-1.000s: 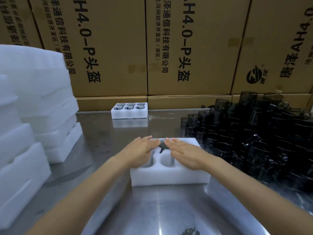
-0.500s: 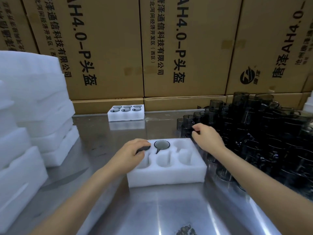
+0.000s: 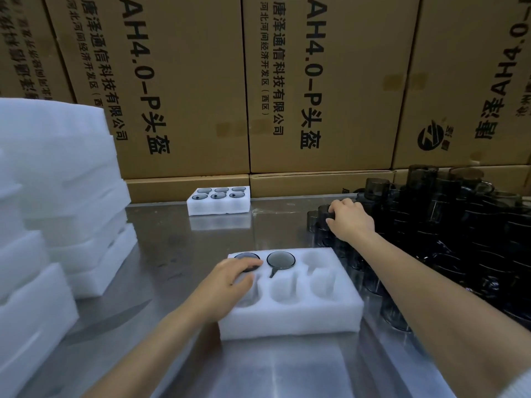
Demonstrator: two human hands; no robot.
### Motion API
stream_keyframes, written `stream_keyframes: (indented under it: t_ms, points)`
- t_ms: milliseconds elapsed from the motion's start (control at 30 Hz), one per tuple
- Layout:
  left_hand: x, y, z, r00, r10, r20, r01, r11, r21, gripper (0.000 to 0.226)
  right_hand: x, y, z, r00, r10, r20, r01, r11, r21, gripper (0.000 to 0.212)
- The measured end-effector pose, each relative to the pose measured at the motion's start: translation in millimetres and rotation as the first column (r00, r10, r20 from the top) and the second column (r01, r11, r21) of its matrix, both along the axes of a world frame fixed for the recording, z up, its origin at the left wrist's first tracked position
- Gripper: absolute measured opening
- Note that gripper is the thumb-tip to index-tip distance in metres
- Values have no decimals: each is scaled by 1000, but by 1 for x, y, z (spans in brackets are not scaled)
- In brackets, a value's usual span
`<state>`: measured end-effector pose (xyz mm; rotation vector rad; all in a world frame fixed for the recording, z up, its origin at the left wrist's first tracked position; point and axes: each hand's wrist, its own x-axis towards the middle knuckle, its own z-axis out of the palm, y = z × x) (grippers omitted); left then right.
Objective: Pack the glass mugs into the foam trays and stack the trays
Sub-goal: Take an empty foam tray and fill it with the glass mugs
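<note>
A white foam tray (image 3: 290,320) with six pockets lies on the steel table in front of me. Two dark glass mugs sit in its far row: one at the far left (image 3: 246,257), one in the middle (image 3: 281,259). My left hand (image 3: 230,280) rests on the tray's left side, fingertips on the far-left mug. My right hand (image 3: 350,219) is at the near-left edge of a big pile of smoked glass mugs (image 3: 448,225), fingers curled over the rim of one mug (image 3: 324,211).
A filled foam tray (image 3: 218,206) stands by the cardboard boxes (image 3: 316,81) at the back. Stacks of white foam trays (image 3: 63,202) fill the left side. Bare steel table (image 3: 178,254) lies between them and my tray.
Both hands were pressed together on the tray; my right hand has since moved out right to the mug pile and closed on a mug. My left hand stayed on the tray's left.
</note>
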<state>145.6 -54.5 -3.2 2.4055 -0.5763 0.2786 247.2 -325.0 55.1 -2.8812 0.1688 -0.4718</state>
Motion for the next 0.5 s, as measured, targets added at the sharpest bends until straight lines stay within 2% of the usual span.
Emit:
stream_keyframes:
  t_ms: [233, 300, 400, 500]
  points:
    - [1, 0, -2, 1000, 2, -6, -2, 1000, -8, 35, -7, -2, -2, 993, 71, 94, -57, 988, -146, 15]
    - [1, 2, -2, 999, 10, -36, -10, 1000, -3, 36, -16, -2, 5, 983, 98, 158, -84, 992, -96, 16]
    - [1, 3, 1, 998, 18, -53, -17, 1000, 13, 36, -34, 6, 19, 952, 154, 265, -177, 982, 68, 18]
    - [-1, 1, 5, 999, 8, -35, -8, 1000, 6, 35, -58, 17, 29, 947, 241, 213, -287, 932, 221, 19]
